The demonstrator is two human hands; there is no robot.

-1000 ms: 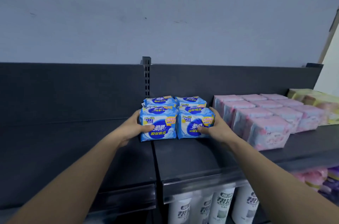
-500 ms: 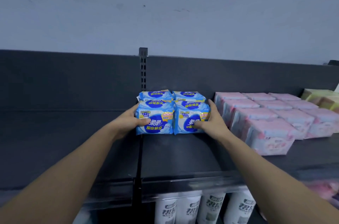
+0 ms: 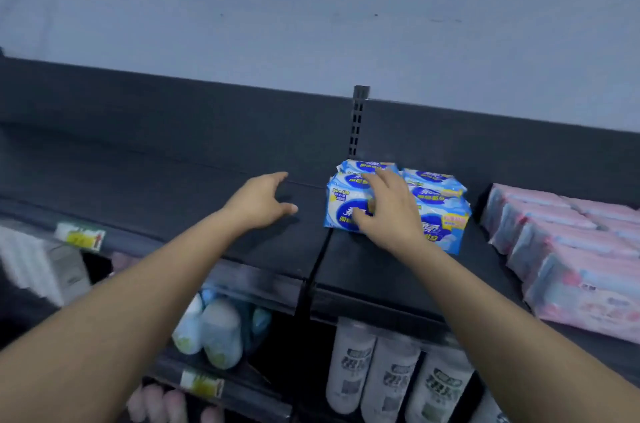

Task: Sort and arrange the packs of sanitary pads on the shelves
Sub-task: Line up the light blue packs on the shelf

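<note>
While my right hand [image 3: 388,211] grips the front pack [image 3: 343,207] of the left stack, fingers over its top and thumb on its face, the blue packs [image 3: 436,214] sit as a small block on the top shelf [image 3: 363,270]. They are pushed back toward the rear panel, below the slotted post [image 3: 358,124]. My left hand [image 3: 259,204] is open, fingers loosely spread, over bare shelf to the left of the block and apart from it. I cannot tell whether it touches the board.

I read this as the squaring-up step for the blue block. The next move, as I judge it, calls for bringing my left hand in against the left side. Then both hands can press the stacks flush and line up the front faces. These packs look soft, so I would push low and evenly, or the upper ones may slide off.

Pink packs [image 3: 571,249] fill the shelf to the right, near the blue ones with a dark gap between, which limits any shift that way. White bottles [image 3: 381,370] stand on the shelf below, and a blurred price tag [image 3: 79,237] hangs on an edge far left. Neither is in my way.
</note>
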